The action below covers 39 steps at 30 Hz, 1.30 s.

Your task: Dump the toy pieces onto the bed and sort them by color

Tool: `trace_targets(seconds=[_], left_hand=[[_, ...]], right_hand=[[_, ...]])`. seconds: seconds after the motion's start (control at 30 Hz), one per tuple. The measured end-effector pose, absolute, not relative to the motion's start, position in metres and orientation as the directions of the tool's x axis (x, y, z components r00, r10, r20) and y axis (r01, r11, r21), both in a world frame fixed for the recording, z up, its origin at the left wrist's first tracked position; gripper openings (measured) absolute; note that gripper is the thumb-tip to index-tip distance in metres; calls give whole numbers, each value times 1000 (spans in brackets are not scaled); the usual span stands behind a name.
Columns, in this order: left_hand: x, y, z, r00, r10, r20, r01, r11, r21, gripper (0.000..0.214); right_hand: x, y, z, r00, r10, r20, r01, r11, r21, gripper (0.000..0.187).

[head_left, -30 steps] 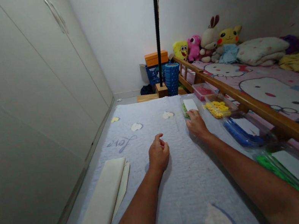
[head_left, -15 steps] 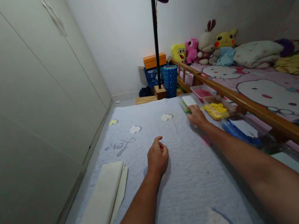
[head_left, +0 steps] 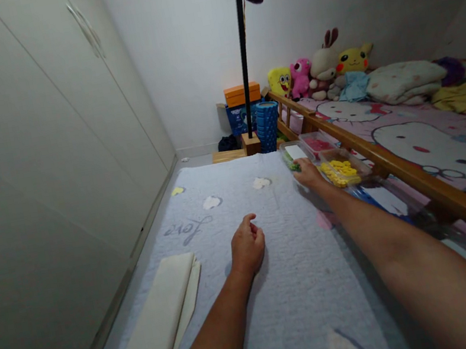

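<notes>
My left hand point(head_left: 247, 247) rests on the pale blue blanket point(head_left: 276, 263) with its fingers curled loosely and nothing in them. My right hand point(head_left: 311, 175) reaches far forward to a clear plastic box with green pieces and a white sheet point(head_left: 293, 156), its fingers closed on the box's near edge. Beside that box lie a clear box of yellow pieces point(head_left: 340, 172) and one of red pieces point(head_left: 318, 143). A box of blue pieces point(head_left: 377, 200) is partly hidden behind my right forearm.
A folded cream cloth point(head_left: 160, 325) lies on the blanket at the left. White wardrobe doors point(head_left: 34, 173) line the left side. A wooden bed rail point(head_left: 419, 183) runs along the right, with soft toys point(head_left: 318, 72) behind. A black pole point(head_left: 241, 46) stands at the far end.
My right hand has pushed the box with green pieces farther away along the blanket's right edge. The view has shifted slightly. My left hand has stayed put.
</notes>
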<state>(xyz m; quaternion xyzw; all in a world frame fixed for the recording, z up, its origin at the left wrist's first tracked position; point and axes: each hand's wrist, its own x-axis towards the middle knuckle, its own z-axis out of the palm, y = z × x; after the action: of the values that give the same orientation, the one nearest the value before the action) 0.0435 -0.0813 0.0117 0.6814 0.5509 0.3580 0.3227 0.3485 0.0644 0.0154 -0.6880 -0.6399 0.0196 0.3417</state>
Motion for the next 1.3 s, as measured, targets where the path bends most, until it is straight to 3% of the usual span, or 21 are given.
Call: trace_targets(seconds=[0.3, 0.57, 0.9, 1.0, 1.13, 1.3], left_hand=[[43, -81, 7, 139, 979, 152, 537, -203, 819, 36], [43, -81, 10, 163, 973, 164, 591, -230, 773, 35], [41, -79, 7, 173, 963, 206, 589, -269, 762, 31], [42, -79, 7, 163, 965, 208, 593, -264, 761, 30], [43, -79, 5, 146, 966, 213, 607, -257, 752, 30], [44, -79, 6, 142, 967, 214, 638, -254, 727, 29]], right_hand=[[332, 41, 2, 217, 884, 414, 851, 36, -524, 58], [304, -30, -18, 68, 958, 279, 909, 55, -413, 30], [298, -123, 26, -85, 995, 61, 903, 103, -417, 32], [312, -153, 48, -75, 994, 82, 898, 103, -429, 35], [340, -193, 71, -8, 974, 225, 944, 81, -320, 34], [371, -237, 79, 212, 931, 298, 977, -196, -81, 38]])
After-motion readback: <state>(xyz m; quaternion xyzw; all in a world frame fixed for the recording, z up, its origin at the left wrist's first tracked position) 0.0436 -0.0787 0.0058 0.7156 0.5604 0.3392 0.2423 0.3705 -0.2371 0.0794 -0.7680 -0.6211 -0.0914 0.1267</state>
